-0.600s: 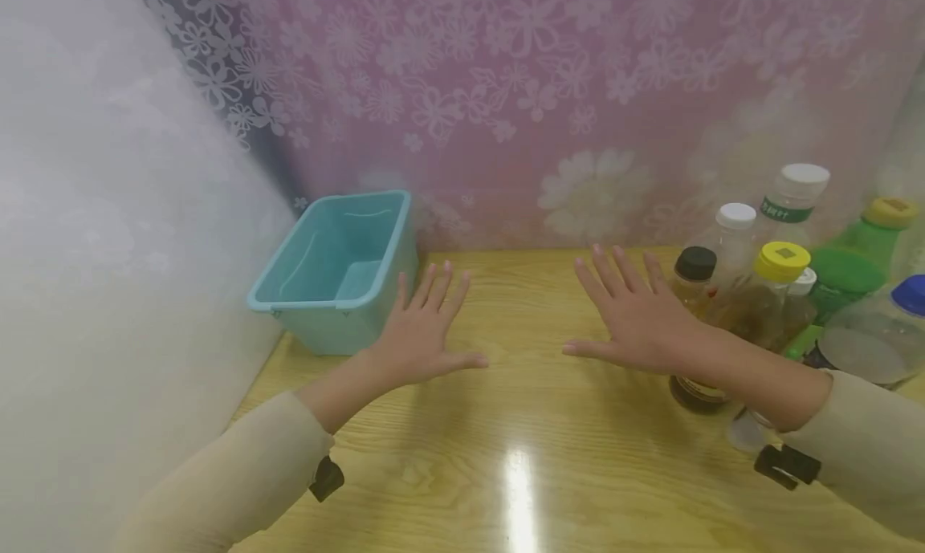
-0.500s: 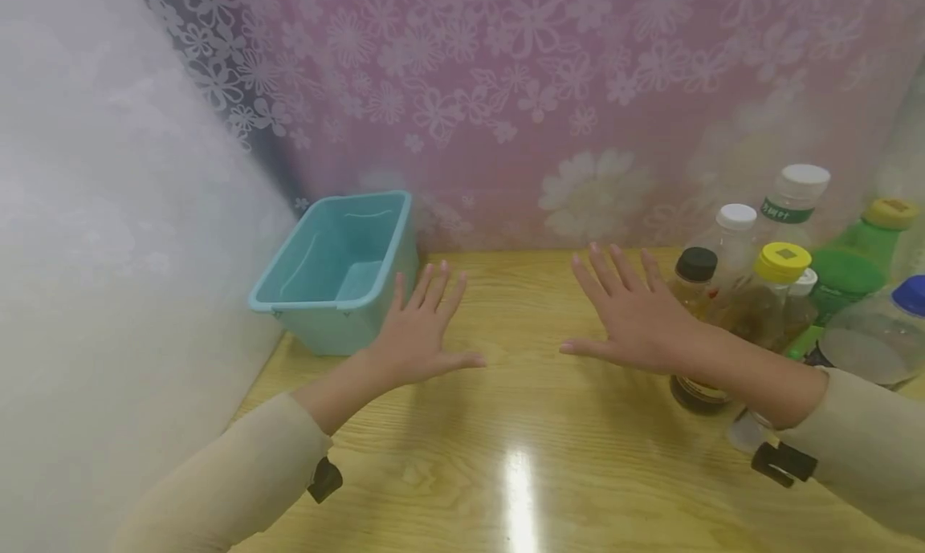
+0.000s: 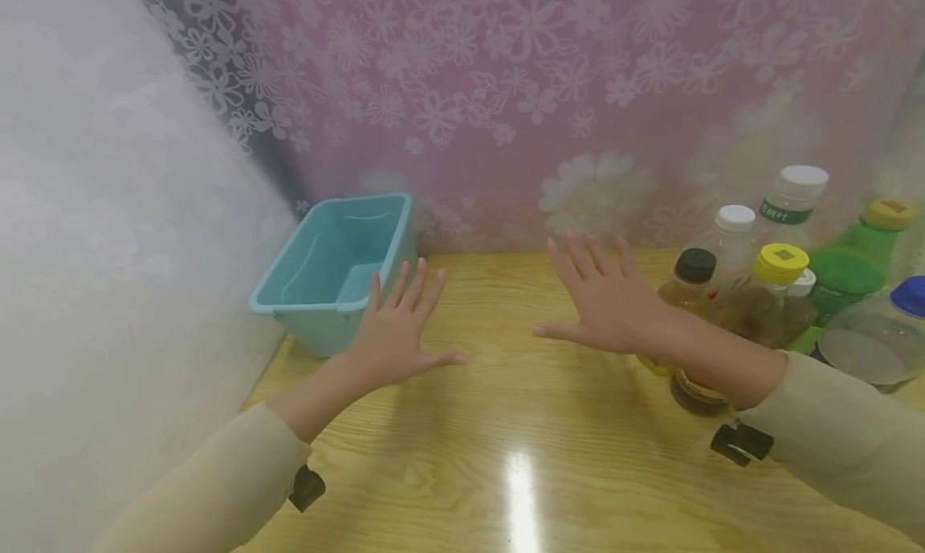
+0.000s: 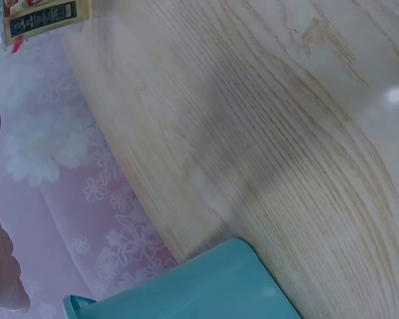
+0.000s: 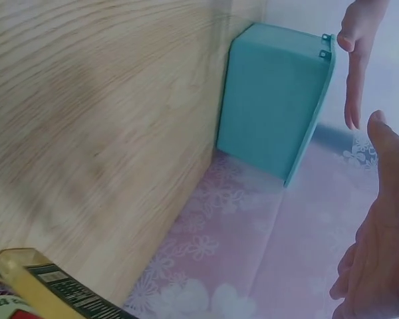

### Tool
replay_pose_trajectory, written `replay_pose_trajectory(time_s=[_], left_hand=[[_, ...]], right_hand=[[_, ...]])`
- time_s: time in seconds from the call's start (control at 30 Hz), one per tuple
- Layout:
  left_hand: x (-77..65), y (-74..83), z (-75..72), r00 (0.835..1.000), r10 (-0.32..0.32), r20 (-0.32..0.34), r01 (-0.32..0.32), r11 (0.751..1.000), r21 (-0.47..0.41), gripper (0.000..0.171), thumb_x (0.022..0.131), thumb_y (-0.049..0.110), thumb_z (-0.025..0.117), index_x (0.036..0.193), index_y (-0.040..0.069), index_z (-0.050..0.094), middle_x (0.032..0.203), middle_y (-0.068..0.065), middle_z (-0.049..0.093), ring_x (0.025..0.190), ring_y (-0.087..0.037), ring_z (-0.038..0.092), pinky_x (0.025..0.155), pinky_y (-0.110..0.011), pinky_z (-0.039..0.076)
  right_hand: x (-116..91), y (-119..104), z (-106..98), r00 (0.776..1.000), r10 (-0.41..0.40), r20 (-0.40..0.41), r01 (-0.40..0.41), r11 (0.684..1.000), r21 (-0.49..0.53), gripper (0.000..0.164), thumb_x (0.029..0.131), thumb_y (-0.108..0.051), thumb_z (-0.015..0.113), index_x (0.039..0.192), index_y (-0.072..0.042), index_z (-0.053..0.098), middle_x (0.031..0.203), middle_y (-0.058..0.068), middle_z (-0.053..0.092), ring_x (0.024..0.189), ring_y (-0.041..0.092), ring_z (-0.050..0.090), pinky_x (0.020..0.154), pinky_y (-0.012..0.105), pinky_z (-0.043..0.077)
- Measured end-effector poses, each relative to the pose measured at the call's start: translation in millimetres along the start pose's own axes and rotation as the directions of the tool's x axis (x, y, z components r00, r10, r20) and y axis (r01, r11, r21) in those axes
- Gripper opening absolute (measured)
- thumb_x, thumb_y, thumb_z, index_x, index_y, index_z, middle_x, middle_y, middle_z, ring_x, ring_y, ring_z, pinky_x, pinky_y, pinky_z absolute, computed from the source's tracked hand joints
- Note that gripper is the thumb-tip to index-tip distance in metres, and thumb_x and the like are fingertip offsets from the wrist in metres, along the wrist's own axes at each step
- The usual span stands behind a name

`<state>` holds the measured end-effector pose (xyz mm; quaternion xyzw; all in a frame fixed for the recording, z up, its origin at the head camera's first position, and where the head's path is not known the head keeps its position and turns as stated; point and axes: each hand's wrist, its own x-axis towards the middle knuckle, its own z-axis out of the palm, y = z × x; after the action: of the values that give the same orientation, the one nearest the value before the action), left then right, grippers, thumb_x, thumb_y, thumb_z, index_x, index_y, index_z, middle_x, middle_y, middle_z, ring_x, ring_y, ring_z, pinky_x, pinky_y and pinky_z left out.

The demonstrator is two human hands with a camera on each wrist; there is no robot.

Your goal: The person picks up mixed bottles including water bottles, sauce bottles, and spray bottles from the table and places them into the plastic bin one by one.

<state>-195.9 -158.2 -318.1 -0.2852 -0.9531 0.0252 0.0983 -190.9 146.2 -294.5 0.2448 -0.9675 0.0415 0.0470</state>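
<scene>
Hovering over worktop, left hand splayed wide near tub, right hand likewise splayed, near bottles

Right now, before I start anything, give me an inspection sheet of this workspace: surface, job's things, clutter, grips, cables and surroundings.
Surface: wood-grain table, with a bright streak of glare near the front.
Job's things: blue bin upright at the left; capped bottles standing close together at the right, some partly hidden.
Clutter: nothing seen beyond the bin and bottles.
Grips: left grip, near the bin, fingers spread, holding nothing; right grip, near the bottles, likewise spread and holding nothing.
Cables: nothing seen.
Surroundings: pink floral backdrop behind; pale sheet along the left.
</scene>
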Motion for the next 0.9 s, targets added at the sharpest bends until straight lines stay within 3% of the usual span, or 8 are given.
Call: replay_pose_trajectory(time_s=[0.17, 0.43, 0.73, 0.9], left_hand=[[-2.5, -6.3, -5.7, 1.0, -0.017, 0.008, 0.016, 0.999, 0.047, 0.112, 0.069, 0.091, 0.009, 0.151, 0.017, -0.007, 0.157, -0.016, -0.004, 0.144, -0.035, -0.004, 0.114, -0.068, 0.001], [-2.6, -14.2, -13.7, 1.0, -0.025, -0.001, 0.025, 0.998, 0.066, 0.112, 0.077, 0.08, 0.045, 0.152, 0.015, -0.005, 0.157, -0.018, -0.005, 0.144, -0.036, -0.004, 0.113, -0.069, 0.0], [-6.4, -25.1, -16.9, 0.998, -0.054, -0.034, 0.056, 0.996, 0.072, 0.11, 0.076, 0.084, 0.037, 0.152, 0.015, -0.004, 0.158, -0.016, -0.004, 0.144, -0.036, -0.003, 0.113, -0.069, -0.003], [-8.3, -31.6, -18.1, 0.996, -0.083, -0.026, 0.085, 0.995, 0.058, 0.11, 0.077, 0.082, 0.042, 0.152, 0.015, -0.002, 0.158, -0.016, -0.005, 0.145, -0.036, -0.004, 0.114, -0.069, -0.003]], right_hand=[[5.2, -3.7, -3.1, 1.0, -0.001, -0.002, 0.001, 1.0, 0.0, 0.105, 0.083, -0.078, 0.037, 0.151, -0.014, -0.011, 0.158, 0.014, -0.011, 0.145, 0.036, -0.009, 0.114, 0.065, -0.01], [11.5, -5.9, -3.7, 1.0, -0.011, 0.0, 0.011, 1.0, -0.015, 0.105, 0.083, -0.078, 0.037, 0.15, -0.015, -0.012, 0.157, 0.014, -0.013, 0.144, 0.035, -0.009, 0.114, 0.063, -0.012], [23.3, -15.7, -4.9, 1.0, -0.025, 0.011, 0.025, 1.0, -0.018, 0.106, 0.081, -0.081, 0.035, 0.148, -0.021, -0.02, 0.156, 0.011, -0.018, 0.145, 0.03, -0.012, 0.114, 0.06, -0.018], [28.9, -21.3, -4.6, 0.999, -0.051, -0.013, 0.051, 0.999, -0.006, 0.106, 0.08, -0.081, 0.034, 0.149, -0.019, -0.018, 0.156, 0.012, -0.017, 0.145, 0.032, -0.01, 0.113, 0.058, -0.02]])
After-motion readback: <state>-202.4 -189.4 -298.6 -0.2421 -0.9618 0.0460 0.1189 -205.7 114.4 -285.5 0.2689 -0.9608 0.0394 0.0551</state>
